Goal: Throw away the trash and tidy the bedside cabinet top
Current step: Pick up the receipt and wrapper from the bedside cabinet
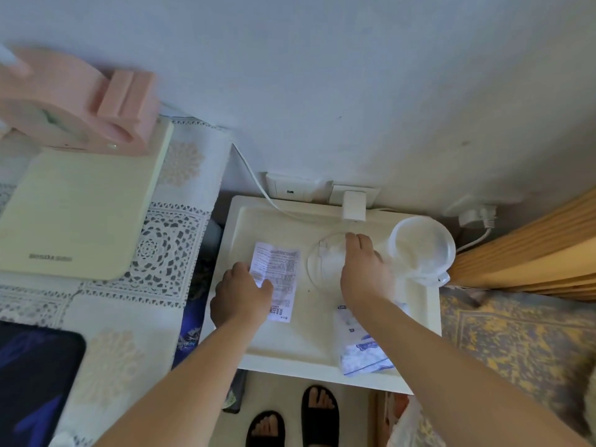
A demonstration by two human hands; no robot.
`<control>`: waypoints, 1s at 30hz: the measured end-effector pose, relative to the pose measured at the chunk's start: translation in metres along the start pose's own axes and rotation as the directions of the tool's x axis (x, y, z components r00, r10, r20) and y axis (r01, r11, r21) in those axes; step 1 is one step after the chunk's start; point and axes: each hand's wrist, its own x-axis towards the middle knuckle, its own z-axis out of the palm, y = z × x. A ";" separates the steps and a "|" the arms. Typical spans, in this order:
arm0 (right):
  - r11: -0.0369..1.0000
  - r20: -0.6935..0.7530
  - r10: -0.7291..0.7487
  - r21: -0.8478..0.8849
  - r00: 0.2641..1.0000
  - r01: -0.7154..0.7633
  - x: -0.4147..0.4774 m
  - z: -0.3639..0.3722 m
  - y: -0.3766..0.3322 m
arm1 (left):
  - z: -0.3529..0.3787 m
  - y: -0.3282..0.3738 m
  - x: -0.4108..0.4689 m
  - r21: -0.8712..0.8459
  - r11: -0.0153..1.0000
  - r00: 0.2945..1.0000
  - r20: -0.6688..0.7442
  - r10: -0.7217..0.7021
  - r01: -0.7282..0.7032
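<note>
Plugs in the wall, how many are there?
2. One white plug sits in the socket just behind the cabinet top. Another plug is farther right, near the wooden frame. Others may be hidden.

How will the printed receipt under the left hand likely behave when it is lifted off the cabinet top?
The receipt looks like thin printed paper lying nearly flat, so it is probably very light and floppy. The left hand rests on its near left edge; flat on the smooth cabinet top, it may slide rather than lift, and would likely crumple easily.

Pale wall point(354, 75), lace-covered bed point(154, 240)
</note>
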 end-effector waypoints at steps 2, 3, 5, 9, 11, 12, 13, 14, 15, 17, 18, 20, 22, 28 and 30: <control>0.999 -0.010 -0.028 -0.034 1.000 0.028 0.001 0.002 0.000 | 0.003 -0.001 -0.001 0.014 1.000 0.999 -0.024 0.022 -0.022; 0.998 -0.010 -0.044 -0.045 0.999 0.044 0.000 0.003 0.001 | 0.003 -0.001 -0.003 0.030 0.999 0.998 -0.042 0.038 -0.037; 0.996 -0.004 -0.067 -0.058 0.998 0.067 -0.003 0.003 0.002 | 0.004 -0.001 -0.006 0.043 0.997 0.994 -0.078 0.074 -0.071; 0.994 0.005 -0.089 -0.066 0.996 0.089 -0.012 -0.005 0.007 | -0.001 0.002 -0.014 -0.008 0.993 0.990 -0.074 0.117 -0.118; 0.991 -0.007 -0.121 -0.059 0.993 0.120 -0.017 -0.013 0.011 | -0.007 0.007 -0.020 -0.021 0.991 0.990 -0.058 0.131 -0.133; 0.989 -0.026 -0.143 -0.052 0.989 0.142 -0.020 -0.018 0.013 | -0.011 0.010 -0.023 -0.033 0.990 0.989 -0.056 0.138 -0.140; 0.986 -0.043 -0.164 -0.043 0.986 0.162 -0.022 -0.024 0.016 | -0.017 0.014 -0.027 -0.050 0.988 0.988 -0.059 0.143 -0.146; 0.983 -0.052 -0.180 -0.036 0.982 0.179 -0.025 -0.030 0.017 | -0.023 0.018 -0.031 -0.069 0.986 0.987 -0.066 0.146 -0.151; 0.981 -0.042 -0.191 -0.039 0.981 0.189 -0.028 -0.035 0.019 | -0.029 0.021 -0.035 -0.083 0.985 0.987 -0.075 0.144 -0.150; 0.976 0.021 -0.209 -0.065 0.978 0.210 -0.036 -0.042 0.019 | -0.040 0.026 -0.046 -0.098 0.985 0.987 -0.093 0.132 -0.141; 0.973 0.048 -0.214 -0.075 0.976 0.217 -0.040 -0.044 0.017 | -0.044 0.028 -0.051 -0.108 0.985 0.987 -0.095 0.128 -0.138; 0.978 0.068 -0.199 -0.048 0.978 0.202 -0.043 -0.044 0.014 | -0.049 0.029 -0.059 -0.126 0.983 0.988 -0.095 0.125 -0.137; 0.988 0.076 -0.156 -0.005 0.985 0.157 -0.042 -0.042 0.010 | -0.050 0.026 -0.061 -0.131 0.983 0.988 -0.099 0.118 -0.131; 0.993 0.127 -0.093 0.085 0.988 0.082 -0.030 -0.017 0.008 | -0.038 0.013 -0.055 -0.148 0.984 0.990 -0.110 0.084 -0.100; 0.993 0.135 -0.073 0.097 0.988 0.060 -0.024 -0.008 0.007 | -0.033 0.010 -0.051 -0.146 0.984 0.991 -0.103 0.088 -0.102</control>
